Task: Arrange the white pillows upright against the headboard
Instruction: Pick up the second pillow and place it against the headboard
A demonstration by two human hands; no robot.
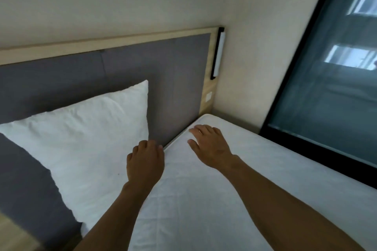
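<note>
Two bare forearms enter from the near edge of the mattress (224,199) and reach toward its head end. Left hand (145,162): fingers curled downward, knuckles up, loosely bent rather than clenched; it rests at the lower right edge of the white pillow (81,138), in contact with the fabric. Whether the fingertips pinch the fabric cannot be told; they are hidden under the hand. Right hand (210,144): open, fingers spread and extended, palm down over the white sheet near the mattress's far corner; it holds nothing, and contact with the sheet cannot be confirmed.

Pillow: one visible, standing upright at the head edge of the mattress and leaning against the grey padded headboard (173,87), its upper right corner pointing up. Headboard has a light wood frame; a long light fixture (217,55) is mounted on its right post. A dark-framed window (326,87) runs along the mattress's right side.
</note>
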